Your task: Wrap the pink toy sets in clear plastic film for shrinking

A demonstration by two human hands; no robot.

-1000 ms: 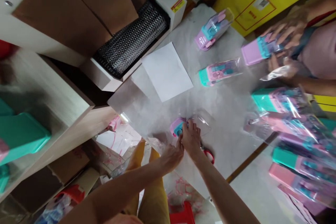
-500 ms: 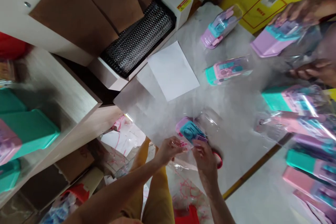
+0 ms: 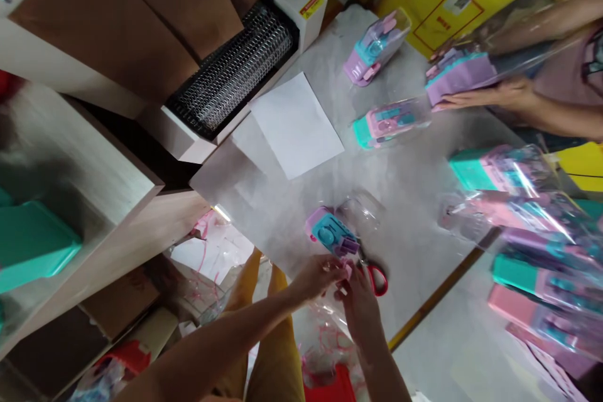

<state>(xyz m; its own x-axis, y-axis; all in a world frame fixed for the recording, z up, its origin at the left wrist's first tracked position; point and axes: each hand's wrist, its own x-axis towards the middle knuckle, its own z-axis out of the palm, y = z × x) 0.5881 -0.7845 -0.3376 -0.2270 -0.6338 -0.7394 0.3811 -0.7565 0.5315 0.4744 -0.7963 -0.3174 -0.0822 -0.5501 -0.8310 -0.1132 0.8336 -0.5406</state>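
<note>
A small pink and teal toy (image 3: 330, 233) lies near the table's front edge, with a crumpled clear plastic wrapper (image 3: 363, 210) just behind it. My left hand (image 3: 316, 276) and my right hand (image 3: 358, 303) meet just in front of the toy. Their fingertips pinch a small pink piece (image 3: 347, 269) between them. Red-handled scissors (image 3: 377, 277) lie on the table right beside my right hand, partly hidden by it.
A co-worker's hand (image 3: 475, 98) at the upper right steadies a purple boxed toy (image 3: 459, 72) in a clear bag. Bagged toys (image 3: 389, 122) lie mid-table and heap up at the right (image 3: 532, 213). A white sheet (image 3: 294, 125), a box of binding coils (image 3: 235, 72) and a left shelf (image 3: 108, 169) surround the grey table (image 3: 414, 201).
My hands have drawn back from the toy towards me, leaving it flat on the table, and now pinch the pink piece. The co-worker has lowered the purple boxed toy.
</note>
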